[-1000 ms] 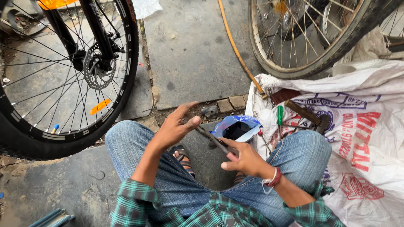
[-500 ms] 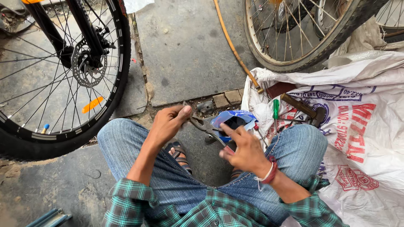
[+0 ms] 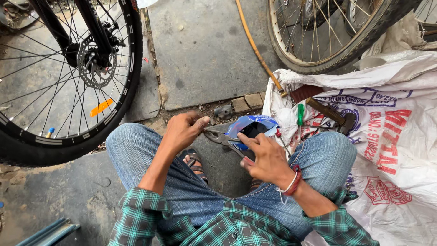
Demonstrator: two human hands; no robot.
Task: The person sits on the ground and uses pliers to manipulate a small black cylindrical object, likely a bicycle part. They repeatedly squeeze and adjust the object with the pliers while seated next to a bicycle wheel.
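I squat on a stone pavement with both hands between my knees. My right hand point(image 3: 266, 157) grips the handles of grey pliers point(image 3: 224, 139), whose jaws point left. My left hand point(image 3: 183, 130) pinches something tiny at the plier jaws with thumb and forefinger; the piece is too small to tell. Just behind the pliers lies a blue and white pouch point(image 3: 251, 126) with a dark opening.
A black bicycle wheel with disc brake point(image 3: 91, 68) stands at left, another wheel point(image 3: 327, 36) at top right. A printed white sack point(image 3: 391, 136) on the right carries a green-handled screwdriver point(image 3: 300, 114), a hammer point(image 3: 334, 116) and other tools. An orange hose point(image 3: 257, 50) crosses the pavement.
My view has shifted a little. The left hand went from spread fingers over the pliers to a pinch at their jaws. The right hand has slid along the plier handles.
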